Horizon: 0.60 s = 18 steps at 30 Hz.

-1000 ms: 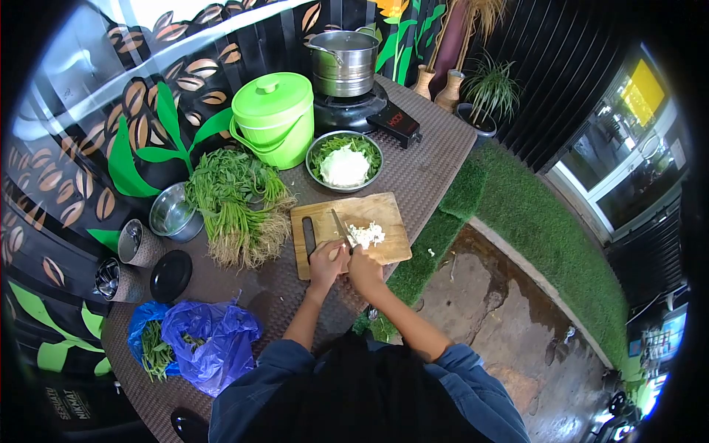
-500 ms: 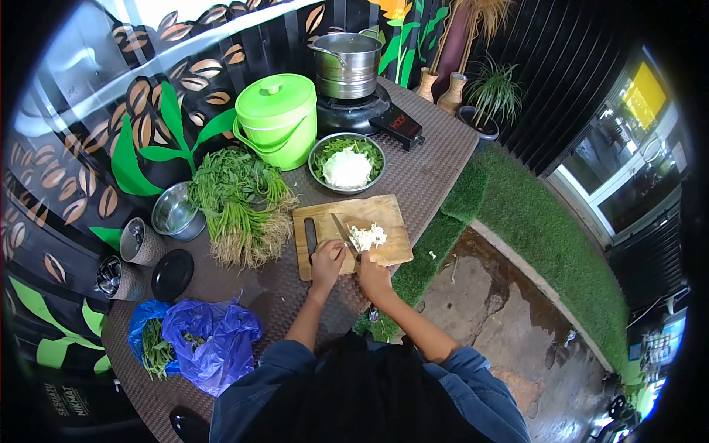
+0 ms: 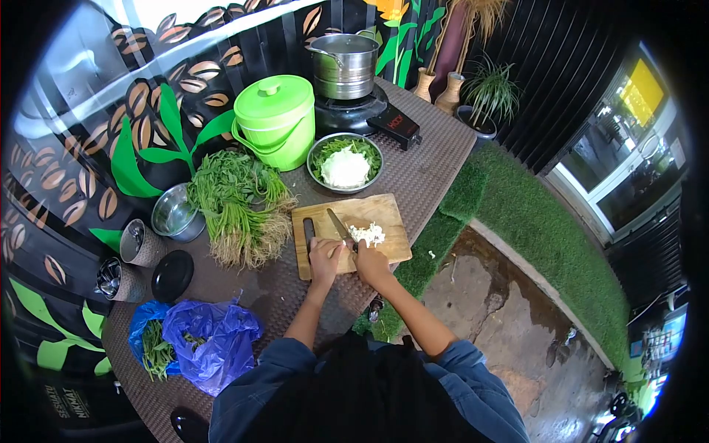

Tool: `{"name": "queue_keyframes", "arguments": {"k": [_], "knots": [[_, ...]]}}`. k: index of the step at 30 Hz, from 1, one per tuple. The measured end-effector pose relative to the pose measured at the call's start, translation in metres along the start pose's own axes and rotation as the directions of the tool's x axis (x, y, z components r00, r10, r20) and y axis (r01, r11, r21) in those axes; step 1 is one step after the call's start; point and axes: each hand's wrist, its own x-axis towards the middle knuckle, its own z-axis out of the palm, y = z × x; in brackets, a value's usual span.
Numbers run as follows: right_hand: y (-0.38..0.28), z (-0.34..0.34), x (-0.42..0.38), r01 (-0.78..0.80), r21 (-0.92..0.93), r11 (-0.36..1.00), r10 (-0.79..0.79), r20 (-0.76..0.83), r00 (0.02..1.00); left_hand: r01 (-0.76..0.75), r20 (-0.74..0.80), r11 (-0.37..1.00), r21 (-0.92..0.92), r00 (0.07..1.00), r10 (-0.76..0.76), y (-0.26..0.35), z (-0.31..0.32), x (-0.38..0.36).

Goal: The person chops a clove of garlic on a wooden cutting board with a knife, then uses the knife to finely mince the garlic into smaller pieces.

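My right hand [image 3: 374, 264] grips a kitchen knife [image 3: 338, 224], its blade pointing up and to the left over the wooden cutting board [image 3: 394, 215]. Beside the blade, my left hand [image 3: 323, 258] has its fingertips pinched around a small white piece [image 3: 343, 243], perhaps garlic. Most of that piece is hidden by the fingers. To the right of the knife lies a small heap of finely chopped white bits [image 3: 368, 234]. Just beyond the board stands a metal bowl [image 3: 316, 179] with cut greens [image 3: 325, 150] and a white mass [image 3: 346, 170] on top.
Leafy greens with roots [image 3: 240, 207] lie left of the board. Behind are a green lidded bucket [image 3: 273, 122] and a steel pot [image 3: 345, 70] on a black burner [image 3: 354, 114]. Purple plastic bags [image 3: 210, 343], a black lid [image 3: 173, 275] and a water-filled metal bowl [image 3: 177, 212] sit at left.
The knife has shifted slightly left and its blade has tilted a little. Both hands stay over the board, my left fingers still around the white piece.
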Motion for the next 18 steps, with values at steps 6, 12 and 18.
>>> {"name": "queue_keyframes", "arguments": {"k": [6, 12, 18], "knots": [[-0.010, 0.021, -0.004, -0.036, -0.080, 0.996, 0.027, -0.106, 0.994, 0.008, -0.006, 0.999, 0.041, 1.000, -0.008, -0.001, 0.001, 0.000], [-0.009, 0.026, 0.006, 0.000, -0.084, 0.996, -0.012, -0.136, 0.991, -0.014, -0.015, 0.999, 0.045, 1.000, 0.015, 0.001, 0.001, -0.002], [-0.014, 0.020, -0.008, -0.036, -0.104, 0.994, 0.029, -0.070, 0.997, -0.007, -0.019, 1.000, 0.024, 1.000, 0.007, -0.001, 0.000, -0.002]]}}
